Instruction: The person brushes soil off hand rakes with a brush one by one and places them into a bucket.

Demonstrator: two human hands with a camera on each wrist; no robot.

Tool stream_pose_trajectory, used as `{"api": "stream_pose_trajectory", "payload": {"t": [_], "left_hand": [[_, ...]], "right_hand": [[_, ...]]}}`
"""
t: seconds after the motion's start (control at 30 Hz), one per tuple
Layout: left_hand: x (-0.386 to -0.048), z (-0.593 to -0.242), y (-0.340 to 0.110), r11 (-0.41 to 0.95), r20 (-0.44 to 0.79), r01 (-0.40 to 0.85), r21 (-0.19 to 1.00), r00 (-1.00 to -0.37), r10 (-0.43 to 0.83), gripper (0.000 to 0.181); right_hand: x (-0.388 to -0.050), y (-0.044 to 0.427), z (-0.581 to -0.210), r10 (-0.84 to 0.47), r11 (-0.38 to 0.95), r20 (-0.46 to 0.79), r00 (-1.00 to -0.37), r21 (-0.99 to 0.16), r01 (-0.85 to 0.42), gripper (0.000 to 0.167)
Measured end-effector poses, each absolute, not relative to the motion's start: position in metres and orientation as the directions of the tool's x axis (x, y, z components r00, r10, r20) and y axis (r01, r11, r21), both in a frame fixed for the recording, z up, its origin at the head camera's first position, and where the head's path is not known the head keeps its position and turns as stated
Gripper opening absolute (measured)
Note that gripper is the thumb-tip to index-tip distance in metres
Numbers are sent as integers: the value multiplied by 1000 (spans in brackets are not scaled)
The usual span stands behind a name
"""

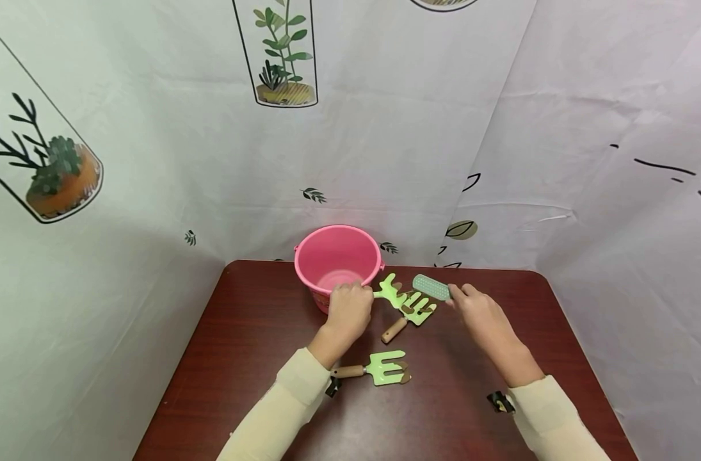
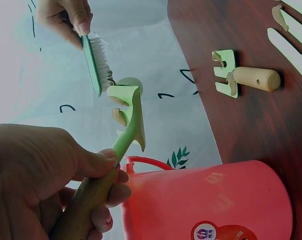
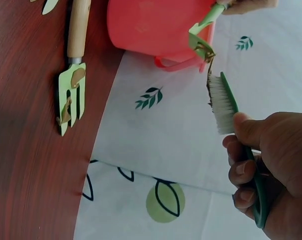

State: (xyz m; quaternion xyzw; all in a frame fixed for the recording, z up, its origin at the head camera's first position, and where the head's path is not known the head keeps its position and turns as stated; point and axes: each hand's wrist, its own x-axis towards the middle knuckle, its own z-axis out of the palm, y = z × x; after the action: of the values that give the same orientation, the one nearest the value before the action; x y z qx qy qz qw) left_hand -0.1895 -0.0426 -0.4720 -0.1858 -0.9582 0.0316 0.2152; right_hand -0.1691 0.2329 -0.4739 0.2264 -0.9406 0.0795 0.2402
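Green-backed brush (image 3: 223, 102) in the right hand (image 1: 481, 314), green garden fork (image 2: 123, 142) in the left (image 1: 350, 310), both gripped pretty firmly. Left fingers wrap the wooden handle with the thumb up by the green neck, I'd guess so the head doesn't twist. Right fingers curl round the brush handle and the thumb lies along its back, which probably gives some push behind the bristles. Those are turned toward the fork's tines, so my read is the two are lined up to meet. They're super close in the wrist views, with brown bits hanging right where they nearly meet, but I can't tell if they're actually touching.

Pose-wise, both arms reach forward and angle inward, cream sleeves (image 1: 295, 387) ending at the wrists, and the left fist is up by the near side of the pink bucket (image 2: 206, 192). The fork head sticks out right of the bucket, not over its opening. Bucket's upright at the far edge of the reddish-brown table (image 1: 235, 384), maybe to leave working room. Two more forks lie down there: one nearer (image 1: 379, 369), handle pointing left, one farther (image 1: 420, 315), handle toward the person. Behind it all hangs plant-print cloth (image 1: 385, 153).
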Motion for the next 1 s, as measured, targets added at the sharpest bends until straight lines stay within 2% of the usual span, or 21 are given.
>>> {"api": "stream_pose_trajectory", "payload": {"t": [0.3,0.6,1.0], "left_hand": [[-188,-474,-45,927,422,349,-139,-825,375,11],[-189,-475,-44,931,397,339,-136,-842,365,8],[-189,-473,-38,927,391,342,-153,-841,375,9]], "right_hand": [[-169,248,-473,-333,903,467,-819,-94,-420,33],[-168,244,-470,-344,864,458,-820,-188,-467,33],[-162,216,-469,-380,847,489,-785,-157,-508,34]]}}
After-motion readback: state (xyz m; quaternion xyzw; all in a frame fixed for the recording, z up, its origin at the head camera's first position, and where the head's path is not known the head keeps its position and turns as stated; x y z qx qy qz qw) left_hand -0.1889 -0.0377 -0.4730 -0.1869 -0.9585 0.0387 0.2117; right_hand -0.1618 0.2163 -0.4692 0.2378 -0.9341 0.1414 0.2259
